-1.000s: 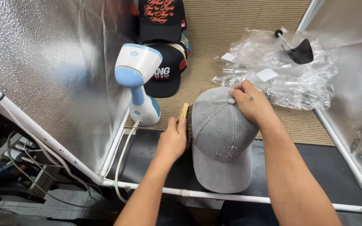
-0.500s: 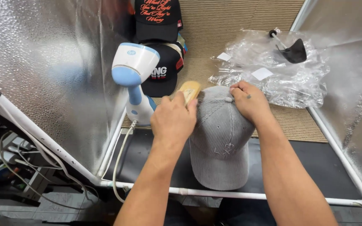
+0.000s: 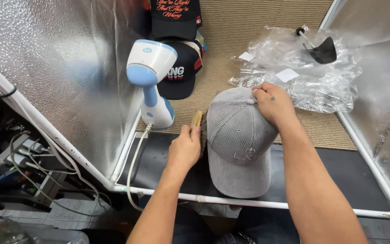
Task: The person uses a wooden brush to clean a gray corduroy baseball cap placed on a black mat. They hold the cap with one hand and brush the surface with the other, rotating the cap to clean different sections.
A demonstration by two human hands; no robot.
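Note:
A grey corduroy cap [image 3: 240,140] lies on the black mat, brim toward me. My right hand [image 3: 272,103] rests on the top of its crown, fingers pressing near the button. My left hand [image 3: 185,148] grips a wooden brush [image 3: 197,120] against the cap's left side; only the brush's pale end shows above my fingers.
A white and blue garment steamer [image 3: 151,81] stands upright just left of the brush, its cord trailing down. Black caps [image 3: 177,45] are stacked behind it. Crinkled clear plastic bags [image 3: 294,77] and a black funnel-shaped piece [image 3: 323,49] lie at the right. Silver reflective walls enclose both sides.
My left hand with the brush rose onto the cap's upper left half a second ago, then came back down along its left side. My right hand stayed on the crown.

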